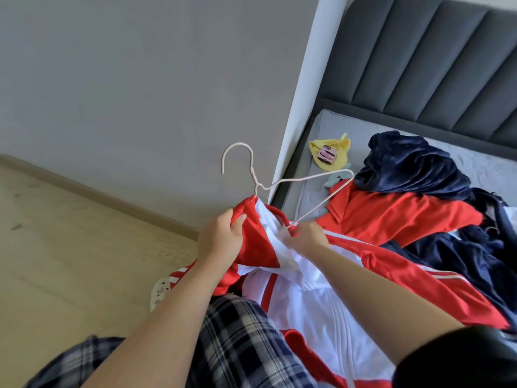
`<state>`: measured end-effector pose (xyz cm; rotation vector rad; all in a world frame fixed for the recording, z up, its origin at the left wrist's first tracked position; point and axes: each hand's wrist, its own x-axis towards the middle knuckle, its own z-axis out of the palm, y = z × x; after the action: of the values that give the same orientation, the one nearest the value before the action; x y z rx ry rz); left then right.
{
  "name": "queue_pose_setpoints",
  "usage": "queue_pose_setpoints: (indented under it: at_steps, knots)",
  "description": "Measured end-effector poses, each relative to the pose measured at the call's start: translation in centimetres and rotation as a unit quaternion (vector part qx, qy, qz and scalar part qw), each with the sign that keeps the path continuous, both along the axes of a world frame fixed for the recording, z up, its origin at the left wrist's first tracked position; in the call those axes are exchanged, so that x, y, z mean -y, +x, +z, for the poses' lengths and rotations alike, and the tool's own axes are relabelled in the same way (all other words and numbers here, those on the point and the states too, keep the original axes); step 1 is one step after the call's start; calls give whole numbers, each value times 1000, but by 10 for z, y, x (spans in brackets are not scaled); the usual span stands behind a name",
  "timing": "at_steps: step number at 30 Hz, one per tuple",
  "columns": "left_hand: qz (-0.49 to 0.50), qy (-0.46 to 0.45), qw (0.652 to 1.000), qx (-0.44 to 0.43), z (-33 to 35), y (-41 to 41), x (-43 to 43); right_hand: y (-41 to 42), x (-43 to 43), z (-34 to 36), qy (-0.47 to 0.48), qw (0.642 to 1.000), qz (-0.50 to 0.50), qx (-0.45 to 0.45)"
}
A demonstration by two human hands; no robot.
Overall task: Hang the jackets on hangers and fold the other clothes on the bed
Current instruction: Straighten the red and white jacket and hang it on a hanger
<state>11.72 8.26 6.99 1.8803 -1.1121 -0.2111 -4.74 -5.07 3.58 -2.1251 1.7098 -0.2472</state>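
Flooring (70, 261) of pale wood fills your far left, under a grey wall (140, 79). Low down, beside your left forearm, a white perforated object (160, 293) lies on it, partly hidden.

Your left hand (223, 239) is clamped on the red-and-white jacket (307, 309): the fingers curl round a fold of red cloth at the collar and the thumb presses on top. The jacket hangs from that grip and spreads down over your plaid trousers (237, 345) and rightward onto the bed (475, 163).

Just above your left hand the white wire hanger (307, 178) rises out of the collar, tilted, its hook up and to the left. One shoulder is buried in the jacket under your grip, while the other sticks out bare toward the bed.

Your right hand (307, 236) is closed too, fingertips pinching where the hanger's lower bar runs into the white lining. The bar ends right at those fingertips. Whether they also catch cloth you cannot tell. Your two hands sit close together, with the collar opening between them.

Farther right, a yellow cloth (331, 152) lies near the mattress edge. A red shirt (391, 217) lies just beyond your right hand, with a navy fleece garment (405, 163) heaped above it, below the padded grey headboard (419, 51).
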Motion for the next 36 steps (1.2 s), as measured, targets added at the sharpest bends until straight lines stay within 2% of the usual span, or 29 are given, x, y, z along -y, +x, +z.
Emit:
queue_pose_setpoints:
  at_steps: [2,6,8,12,17,20,24,28,31,33,36]
  knots:
    - [1,13,1000,-4,-3,3,0,-10,13,7,9,999,-48,3]
    - [12,80,996,41,-7,16,4,-50,47,31,-5,970,-191,147]
    - [5,105,992,75,-11,18,3,-67,59,43,-9,952,-231,199]
    - [-26,102,992,63,-13,13,-2,-80,67,60,-57,947,-250,193]
    - [-113,76,990,47,-8,8,-7,-83,74,71,-85,930,-305,185]
    - [-141,74,987,27,-5,13,-10,-79,73,73,-128,940,-273,157]
    - [-195,158,968,-31,-1,32,-10,-78,70,71,-140,947,-255,134]
    - [-185,166,969,-5,-3,37,-11,-66,59,73,-137,950,-240,145]
    - [-160,161,974,24,-9,29,-6,-34,34,87,-116,954,-200,189]
    - [-154,168,972,48,-16,18,-2,2,-1,92,-63,965,-113,229]
    - [-100,136,985,30,-20,12,0,44,-54,87,37,977,95,188]
